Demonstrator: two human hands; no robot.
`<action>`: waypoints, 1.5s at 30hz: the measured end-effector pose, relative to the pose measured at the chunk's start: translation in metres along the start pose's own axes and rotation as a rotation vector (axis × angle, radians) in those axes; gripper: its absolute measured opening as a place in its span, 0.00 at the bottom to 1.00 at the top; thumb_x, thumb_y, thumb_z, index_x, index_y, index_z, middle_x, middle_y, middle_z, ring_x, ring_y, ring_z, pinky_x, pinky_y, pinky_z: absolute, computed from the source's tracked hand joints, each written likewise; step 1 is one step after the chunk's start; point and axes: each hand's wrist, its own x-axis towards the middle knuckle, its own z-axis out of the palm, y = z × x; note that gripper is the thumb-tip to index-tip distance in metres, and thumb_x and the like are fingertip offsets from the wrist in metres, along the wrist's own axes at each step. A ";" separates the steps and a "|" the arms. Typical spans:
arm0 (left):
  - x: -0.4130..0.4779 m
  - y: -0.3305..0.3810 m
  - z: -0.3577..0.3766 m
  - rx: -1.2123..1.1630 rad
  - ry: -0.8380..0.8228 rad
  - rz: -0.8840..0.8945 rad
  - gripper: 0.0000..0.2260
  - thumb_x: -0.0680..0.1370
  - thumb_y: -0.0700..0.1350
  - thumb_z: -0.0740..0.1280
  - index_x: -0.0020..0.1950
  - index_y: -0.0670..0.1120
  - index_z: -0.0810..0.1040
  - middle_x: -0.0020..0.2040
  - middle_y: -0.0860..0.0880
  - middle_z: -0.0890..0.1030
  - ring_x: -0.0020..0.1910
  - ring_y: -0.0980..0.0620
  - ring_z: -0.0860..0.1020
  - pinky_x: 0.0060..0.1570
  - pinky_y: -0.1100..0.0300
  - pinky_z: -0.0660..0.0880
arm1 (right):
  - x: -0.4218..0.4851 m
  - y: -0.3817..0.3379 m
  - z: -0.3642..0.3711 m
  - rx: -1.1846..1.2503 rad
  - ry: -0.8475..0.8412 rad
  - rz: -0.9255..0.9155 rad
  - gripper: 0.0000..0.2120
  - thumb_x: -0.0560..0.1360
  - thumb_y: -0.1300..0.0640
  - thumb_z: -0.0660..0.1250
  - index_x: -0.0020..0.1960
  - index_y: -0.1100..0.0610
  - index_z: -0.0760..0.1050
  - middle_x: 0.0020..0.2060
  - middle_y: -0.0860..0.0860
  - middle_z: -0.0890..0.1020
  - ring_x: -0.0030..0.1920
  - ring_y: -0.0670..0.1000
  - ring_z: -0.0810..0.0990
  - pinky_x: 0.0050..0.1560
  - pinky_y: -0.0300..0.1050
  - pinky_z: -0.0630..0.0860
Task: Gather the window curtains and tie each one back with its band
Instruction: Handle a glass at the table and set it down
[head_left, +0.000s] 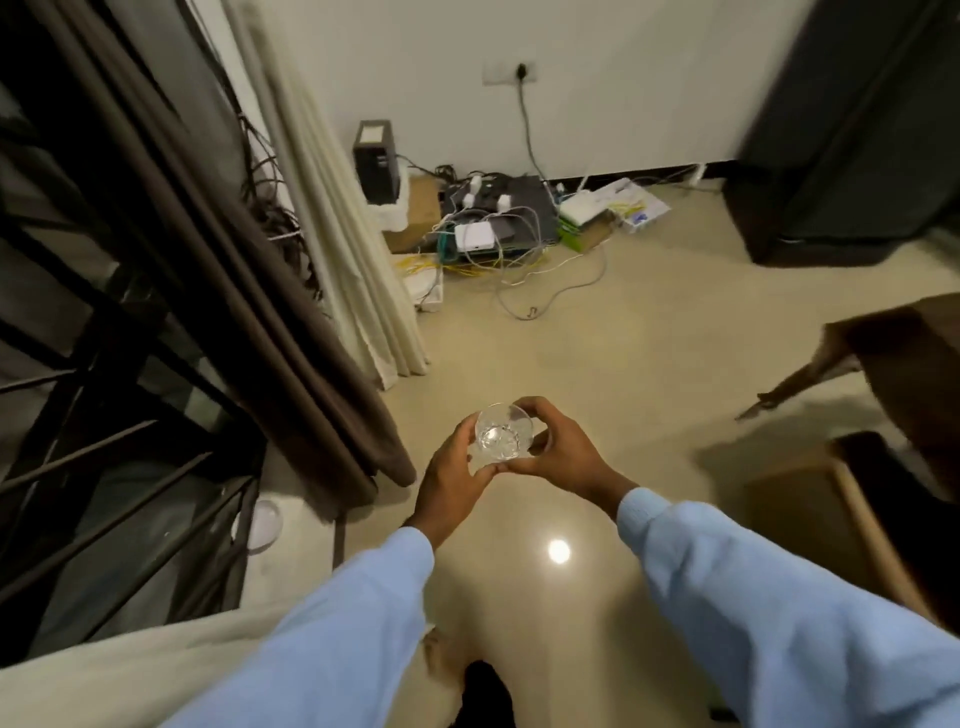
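Both my hands hold a clear glass tumbler (503, 435) over the shiny floor, at the centre of the view. My left hand (451, 480) curls round its left side and my right hand (558, 451) wraps its right side, thumb over the rim. A dark brown curtain (249, 291) hangs loose on the left, in front of the barred window (88, 415). Behind it a cream curtain (343, 244) hangs in folds beside the wall. More cream fabric (130, 670) lies at the bottom left. No tie band shows.
A tangle of cables, chargers, a router and boxes (498, 223) lies on the floor by the far wall. A dark cabinet (852, 135) stands at the back right. Wooden furniture (904, 374) juts in at the right. A white round object (265, 525) lies under the brown curtain.
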 end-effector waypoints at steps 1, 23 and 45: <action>0.002 0.016 0.009 0.008 -0.011 0.031 0.32 0.70 0.49 0.75 0.70 0.57 0.64 0.62 0.57 0.75 0.59 0.57 0.74 0.55 0.63 0.74 | -0.012 -0.001 -0.017 -0.002 0.037 -0.007 0.37 0.58 0.44 0.84 0.62 0.42 0.71 0.54 0.35 0.77 0.36 0.44 0.80 0.40 0.36 0.78; 0.029 0.404 0.217 -0.161 -0.737 0.916 0.28 0.67 0.64 0.72 0.64 0.60 0.72 0.51 0.68 0.79 0.53 0.65 0.78 0.47 0.73 0.75 | -0.285 -0.048 -0.328 -0.121 0.955 0.180 0.36 0.61 0.43 0.82 0.65 0.45 0.71 0.56 0.39 0.79 0.48 0.38 0.80 0.43 0.31 0.77; -0.031 0.479 0.405 -0.172 -1.206 0.919 0.24 0.67 0.49 0.78 0.61 0.52 0.74 0.52 0.58 0.81 0.52 0.63 0.80 0.49 0.72 0.75 | -0.412 0.042 -0.364 0.001 1.391 0.452 0.40 0.65 0.44 0.80 0.72 0.49 0.66 0.58 0.46 0.80 0.44 0.48 0.82 0.48 0.40 0.81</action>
